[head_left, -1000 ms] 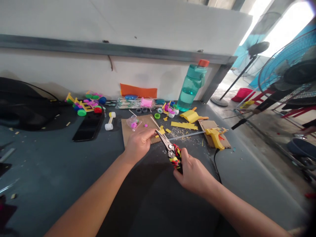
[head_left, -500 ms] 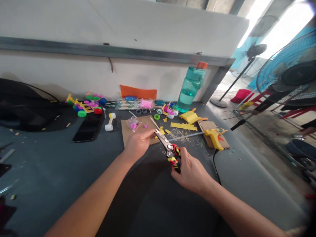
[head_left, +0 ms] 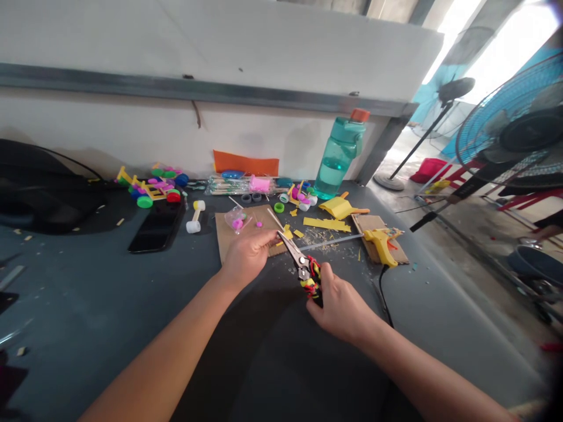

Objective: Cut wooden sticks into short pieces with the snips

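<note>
Wooden stick (head_left: 275, 220), pinched in the left hand (head_left: 246, 257) over the cardboard (head_left: 225, 233), mid-desk (head_left: 109, 293). The right hand (head_left: 341, 308) is clamped round the snips (head_left: 303, 271), blades at the stick. It looks light and brittle, so I'd grip close to the cut.

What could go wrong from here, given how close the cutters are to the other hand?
1. The cutters in the right hand point at the left hand, which seems to pinch the stick; a cut could nip a fingertip.
2. The cut end might fly off.
3. The cord of the glue gun runs beside the right wrist and could snag, dragging the gun.
</note>
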`<move>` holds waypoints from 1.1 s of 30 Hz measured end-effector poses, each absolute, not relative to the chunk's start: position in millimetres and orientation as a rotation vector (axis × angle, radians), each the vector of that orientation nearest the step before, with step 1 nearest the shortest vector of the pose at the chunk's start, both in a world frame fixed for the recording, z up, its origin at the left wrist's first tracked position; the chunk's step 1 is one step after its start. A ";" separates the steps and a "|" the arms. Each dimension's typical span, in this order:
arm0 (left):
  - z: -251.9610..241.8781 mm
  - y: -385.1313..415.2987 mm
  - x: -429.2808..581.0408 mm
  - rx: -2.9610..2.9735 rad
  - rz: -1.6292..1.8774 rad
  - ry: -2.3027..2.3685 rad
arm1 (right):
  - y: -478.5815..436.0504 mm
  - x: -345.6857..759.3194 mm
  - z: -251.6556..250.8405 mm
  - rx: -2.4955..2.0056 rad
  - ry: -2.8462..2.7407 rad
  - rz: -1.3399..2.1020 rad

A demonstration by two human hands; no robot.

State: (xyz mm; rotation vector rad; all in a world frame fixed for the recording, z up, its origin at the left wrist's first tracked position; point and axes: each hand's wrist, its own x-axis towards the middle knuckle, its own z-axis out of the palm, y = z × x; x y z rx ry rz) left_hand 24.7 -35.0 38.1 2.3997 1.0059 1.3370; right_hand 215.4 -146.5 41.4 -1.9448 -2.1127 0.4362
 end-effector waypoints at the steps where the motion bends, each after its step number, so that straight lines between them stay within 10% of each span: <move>1: 40.4 -36.1 25.2 2.348 1.274 1.003 | -145.9 215.6 40.5 -1.932 -2.100 0.454; 15: 59.4 -41.3 35.5 1.316 0.906 0.828 | -137.9 227.7 50.7 -1.938 -1.825 0.651; 33: -5.7 -4.2 13.7 1.796 1.053 1.242 | -134.6 231.7 43.8 -2.020 -1.832 0.637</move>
